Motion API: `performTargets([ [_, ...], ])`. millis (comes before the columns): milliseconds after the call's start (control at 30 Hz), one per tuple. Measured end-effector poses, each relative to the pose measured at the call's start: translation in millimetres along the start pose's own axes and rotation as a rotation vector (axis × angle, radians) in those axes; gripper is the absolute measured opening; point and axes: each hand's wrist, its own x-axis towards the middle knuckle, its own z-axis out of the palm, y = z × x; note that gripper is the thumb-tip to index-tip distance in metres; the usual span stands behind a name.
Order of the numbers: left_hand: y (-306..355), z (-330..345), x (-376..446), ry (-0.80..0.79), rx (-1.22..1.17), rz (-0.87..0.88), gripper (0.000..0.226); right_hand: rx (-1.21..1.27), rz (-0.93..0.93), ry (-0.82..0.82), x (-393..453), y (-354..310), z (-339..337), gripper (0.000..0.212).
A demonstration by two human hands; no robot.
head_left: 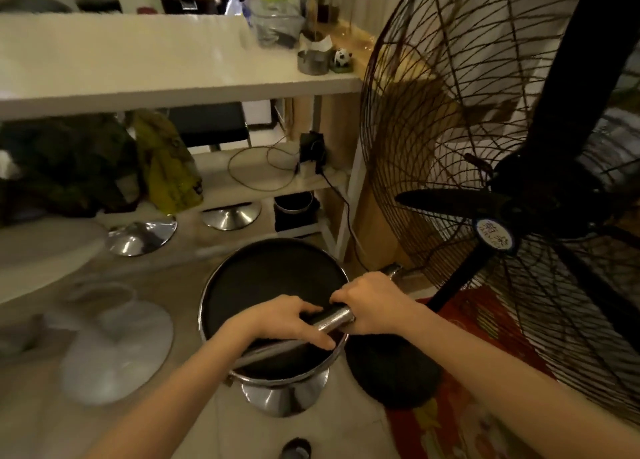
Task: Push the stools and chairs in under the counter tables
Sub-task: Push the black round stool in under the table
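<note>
A round black bar stool (273, 285) with a chrome rim and a chrome backrest bar (332, 318) stands on the floor just in front of the white counter table (145, 67). My left hand (287, 320) rests over the bar with fingers draped across it. My right hand (372, 301) grips the same bar a little further right. The stool's chrome base (282, 398) shows below the seat. Two more chrome stool bases (142, 238) (230, 216) sit under the counter.
A big black floor fan (502, 181) stands close on the right on a red mat (467, 406). A white stool base (114, 347) is on the floor at left. Bags, a cable and a black bin fill the shelf space under the counter.
</note>
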Motion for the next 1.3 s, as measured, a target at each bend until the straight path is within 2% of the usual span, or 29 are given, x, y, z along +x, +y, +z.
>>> performTargets([
  [67, 4.8, 9.1, -7.3, 0.129, 0.059, -0.027, 0.052, -0.010, -0.043, -0.006, -1.3, 1.9, -0.5, 0.027],
  [167, 10.8, 23.5, -17.1, 0.339, 0.205, -0.081, 0.058, -0.050, -0.080, 0.009, -0.2, 4.6, -0.4, 0.029],
  [300, 15.3, 45.1, -27.6, 0.455, 0.481, -0.243, 0.071, -0.075, -0.079, 0.013, 1.3, 3.3, 5.1, 0.025],
  [400, 14.9, 57.1, -33.8, 0.573, 0.639, -0.380, 0.053, -0.115, -0.066, 0.048, 2.4, 2.9, 10.8, 0.021],
  [533, 11.3, 64.5, -31.1, 0.699, 0.696, -0.462, 0.025, -0.143, -0.079, 0.093, 5.2, 5.4, 13.0, 0.015],
  [633, 9.9, 56.6, -26.2, 0.759, 0.729, -0.439, 0.018, -0.155, -0.059, 0.148, 6.7, 8.1, 6.7, 0.018],
  [767, 4.3, 48.3, -18.6, 0.869, 0.715, -0.396, 0.008, -0.157, -0.070, 0.139, 19.6, 16.4, 4.0, 0.020],
  [967, -21.2, 11.8, -11.4, 0.894, 0.769, -0.426, 0.031, -0.142, -0.054, 0.172, 63.5, 23.9, -3.3, 0.020],
  [1067, -31.6, -13.0, -3.8, 0.890, 0.755, -0.424, 0.025, -0.150, -0.046, 0.176, 89.6, 28.9, -9.0, 0.022],
  [1133, -38.3, -28.6, 0.0, 0.891, 0.743, -0.404, 0.013, -0.161, -0.038, 0.188, 107.6, 33.9, -13.4, 0.024],
  [1300, -57.1, -71.3, 8.2, 0.905, 0.707, -0.446, 0.016, -0.180, -0.007, 0.178, 155.1, 46.2, -23.8, 0.027],
])
